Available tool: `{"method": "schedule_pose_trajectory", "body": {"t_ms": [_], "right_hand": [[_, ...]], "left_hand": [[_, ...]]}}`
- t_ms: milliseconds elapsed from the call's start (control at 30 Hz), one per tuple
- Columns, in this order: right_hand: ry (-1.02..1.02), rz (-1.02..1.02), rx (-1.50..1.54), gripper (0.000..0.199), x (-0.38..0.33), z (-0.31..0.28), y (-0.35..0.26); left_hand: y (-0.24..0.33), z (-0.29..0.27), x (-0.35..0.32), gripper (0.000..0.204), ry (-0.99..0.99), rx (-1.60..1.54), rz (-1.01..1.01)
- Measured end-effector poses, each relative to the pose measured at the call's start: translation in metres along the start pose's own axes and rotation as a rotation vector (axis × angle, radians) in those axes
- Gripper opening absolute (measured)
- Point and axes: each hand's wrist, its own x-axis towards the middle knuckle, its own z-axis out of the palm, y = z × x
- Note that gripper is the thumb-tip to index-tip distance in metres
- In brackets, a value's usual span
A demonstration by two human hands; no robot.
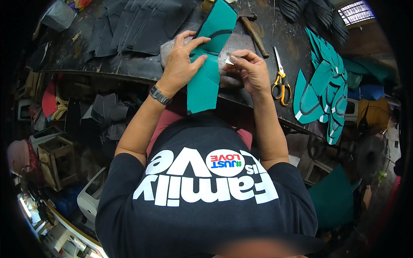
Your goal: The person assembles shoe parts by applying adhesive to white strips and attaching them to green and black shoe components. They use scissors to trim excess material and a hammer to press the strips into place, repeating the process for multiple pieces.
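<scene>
A long teal fabric piece [204, 86] with black edging and a curved black strip lies over a worn grey stone block [167, 50] at the table's front edge. Its lower end hangs past that edge towards me. My left hand [184, 62] holds the piece by its left side, thumb and forefinger spread on the surface, other fingers partly hidden. Just right of the piece, my right hand [251, 69] pinches a small white scrap [229, 61], perhaps tape or paper, between thumb and fingers. The scrap appears apart from the teal fabric.
Yellow-and-black scissors [281, 81] lie right of my right hand, and a hammer [255, 36] rests behind it. Several teal cut pieces [320, 90] are heaped at the table's right edge. Dark grey sheets [140, 28] cover the back left. A wooden stool [56, 161] stands left below.
</scene>
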Motion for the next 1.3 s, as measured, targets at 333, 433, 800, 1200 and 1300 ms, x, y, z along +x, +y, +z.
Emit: {"method": "schedule_pose_trajectory", "body": {"t_ms": [333, 433, 800, 1200, 1300], "right_hand": [[-0.094, 0.086, -0.408, 0.012, -0.004, 0.011, -0.001], [-0.138, 0.028, -0.457, 0.012, -0.004, 0.016, -0.001], [0.140, -0.062, -0.145, 0.014, -0.005, 0.025, 0.010], [0.102, -0.005, -0.318, 0.017, 0.024, 0.020, 0.001], [0.209, -0.042, -0.483, 0.018, 0.034, 0.029, 0.005]], "left_hand": [[0.010, 0.003, 0.003, 0.024, 0.029, 0.043, 0.236], [0.008, 0.005, 0.002, 0.020, 0.000, 0.049, 0.220], [0.005, 0.004, -0.004, 0.026, 0.132, 0.026, 0.133], [-0.007, 0.005, 0.007, 0.072, -0.059, 0.043, 0.041], [-0.008, 0.004, 0.012, 0.073, -0.095, 0.026, 0.005]]}}
